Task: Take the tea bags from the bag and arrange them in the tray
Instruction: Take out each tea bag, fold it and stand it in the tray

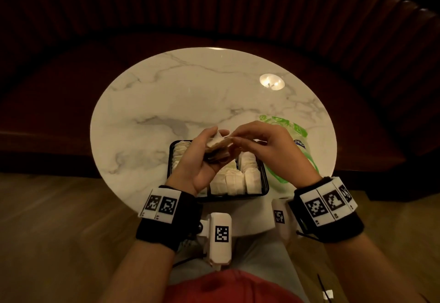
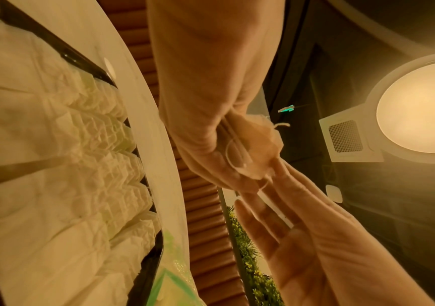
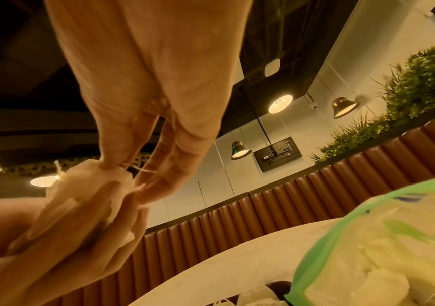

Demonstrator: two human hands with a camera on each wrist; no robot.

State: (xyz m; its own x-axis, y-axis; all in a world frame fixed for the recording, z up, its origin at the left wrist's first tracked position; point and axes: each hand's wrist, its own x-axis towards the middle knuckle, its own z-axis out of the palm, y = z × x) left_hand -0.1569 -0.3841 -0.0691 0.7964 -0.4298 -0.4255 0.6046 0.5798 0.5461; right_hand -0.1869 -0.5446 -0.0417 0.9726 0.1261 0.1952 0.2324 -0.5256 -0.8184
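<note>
Together, both hands (image 1: 238,146) pinch a crumpled, pale, stringed stack of tea bags (image 1: 220,146) above the tray (image 1: 264,179).

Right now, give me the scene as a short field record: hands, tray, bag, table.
left hand: raised over the tray, holding a small stack of tea bags
right hand: pinching the top of that stack at its fingertips
tray: black, on the near part of the table, rows of white tea bags standing in it, close-packed where visible
bag: clear plastic with green print, lying on the table to the right of the tray, tea bags visible inside in the right wrist view
table: round, white marble
</note>
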